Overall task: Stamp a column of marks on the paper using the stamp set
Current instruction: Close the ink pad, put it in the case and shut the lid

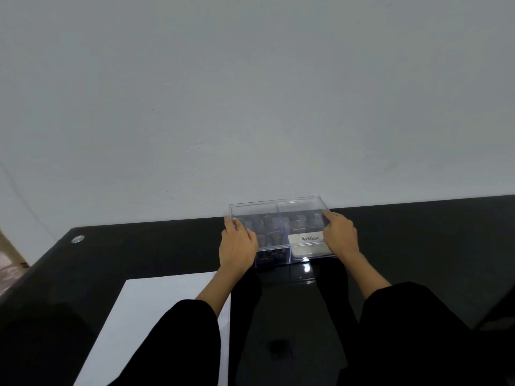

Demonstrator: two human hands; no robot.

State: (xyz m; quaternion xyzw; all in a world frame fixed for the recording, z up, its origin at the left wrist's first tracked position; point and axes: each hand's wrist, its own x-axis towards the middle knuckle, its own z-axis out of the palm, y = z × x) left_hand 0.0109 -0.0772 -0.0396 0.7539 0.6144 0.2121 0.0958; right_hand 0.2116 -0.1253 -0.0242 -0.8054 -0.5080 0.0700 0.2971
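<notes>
1. At the far edge of the black table [418, 240], by the wall [250, 107], sits a clear stamp box [281, 218].
2. Arms outstretched, the left hand [237, 243] grips its left end and the right hand [341, 235] its right, apparently at the lid.
3. White paper [156, 316] lies nearer, leftward.

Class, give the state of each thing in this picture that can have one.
Clear plastic stamp box: lid on, held at both ends.
White paper sheet: flat, unmarked where visible.
White Artline ink pad: inside box.
Left hand: grips box's left end.
Right hand: grips box's right end.
</notes>
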